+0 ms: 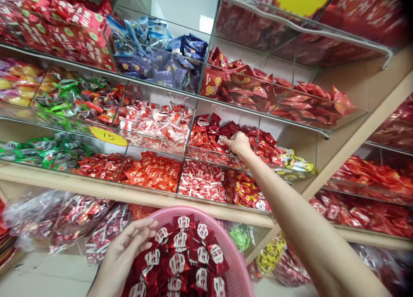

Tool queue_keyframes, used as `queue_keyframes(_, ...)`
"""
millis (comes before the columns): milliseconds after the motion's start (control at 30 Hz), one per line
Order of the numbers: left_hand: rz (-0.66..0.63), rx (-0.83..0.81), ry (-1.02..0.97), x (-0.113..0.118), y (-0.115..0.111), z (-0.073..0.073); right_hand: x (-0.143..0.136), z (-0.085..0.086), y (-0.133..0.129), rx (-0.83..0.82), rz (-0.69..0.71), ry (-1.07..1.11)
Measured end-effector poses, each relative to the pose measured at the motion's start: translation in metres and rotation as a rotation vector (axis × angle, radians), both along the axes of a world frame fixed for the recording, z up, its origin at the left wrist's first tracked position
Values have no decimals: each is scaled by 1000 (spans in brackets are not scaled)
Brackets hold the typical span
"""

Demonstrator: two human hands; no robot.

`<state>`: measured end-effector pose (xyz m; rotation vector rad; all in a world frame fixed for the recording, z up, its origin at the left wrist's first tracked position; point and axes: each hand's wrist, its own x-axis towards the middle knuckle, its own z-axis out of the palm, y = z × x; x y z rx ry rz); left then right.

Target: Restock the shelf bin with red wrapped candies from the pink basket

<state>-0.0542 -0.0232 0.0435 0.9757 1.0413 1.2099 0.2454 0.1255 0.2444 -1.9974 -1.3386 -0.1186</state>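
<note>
One packet, dark red with a white mark, is at the tips of our right hand, inside the middle-row bin among other red sweets. Our thumb and fingers are drawn in narrow and seem to pinch it. A light hold should do, as the wrapper looks thin and slick; we would do well to keep the wrist high, so that it doesn't knock the clear front.

Our right arm reaches up past the yellow sweets in the row below; keeping it off them seems wise.

Nearer us is the pink basket, heaped with marked packets. Our left hand is at its left side, fingers loosely bent and apart, with nothing visible between them; we cannot tell whether it bears any weight. Holding the basket level would guard against spills.
</note>
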Motion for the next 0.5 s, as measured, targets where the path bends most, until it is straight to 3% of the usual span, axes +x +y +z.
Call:
queue_keyframes(267, -49, 9, 31, -5, 0, -8, -5, 1, 6, 45, -1, 42)
queue_keyframes(500, -51, 31, 47, -6, -2, -8, 0, 6, -14, 209, 73, 13)
